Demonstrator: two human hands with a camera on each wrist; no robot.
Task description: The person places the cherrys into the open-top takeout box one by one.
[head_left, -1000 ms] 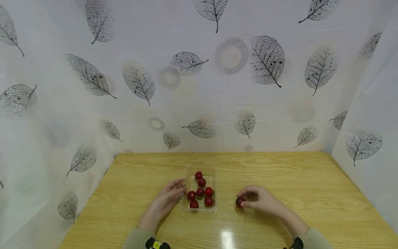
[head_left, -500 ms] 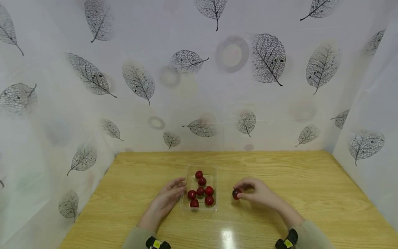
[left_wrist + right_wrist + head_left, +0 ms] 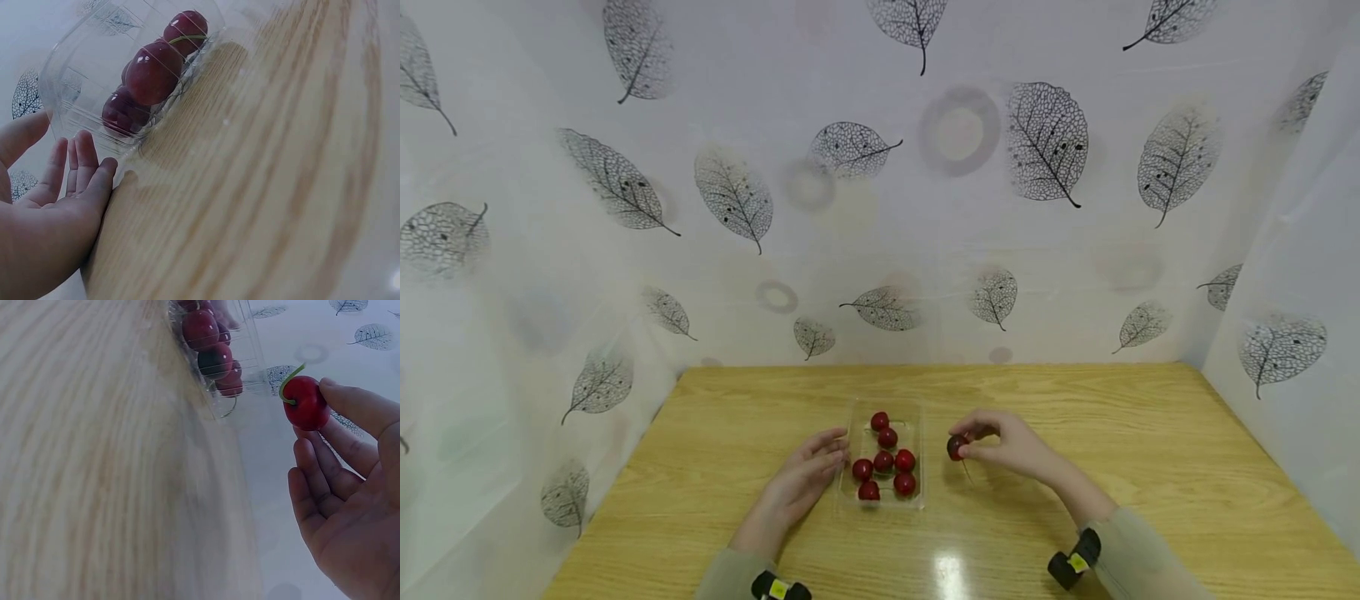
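Note:
A clear plastic box (image 3: 917, 417) with several dark red cherries (image 3: 883, 462) in it stands on the wooden table. My left hand (image 3: 805, 479) is at the box's left side, fingers relaxed and fingertips right at its wall; the left wrist view shows the fingers (image 3: 87, 156) loosely spread there. To the right of the box, my right hand (image 3: 1011, 446) pinches a single cherry (image 3: 956, 447) between thumb and fingers. In the right wrist view this cherry (image 3: 306, 403) has a green curved stem, and the other fingers are loosely bent below it.
The wooden table (image 3: 1075, 400) runs back to a white sheet (image 3: 925, 208) printed with grey leaves, which also hangs at both sides. Black straps with small devices sit on both wrists, such as the right wrist camera (image 3: 1075, 560).
My right hand has lifted the cherry from its spot at the right and carried it forward and left toward the box. The left hand and the box have stayed in place.

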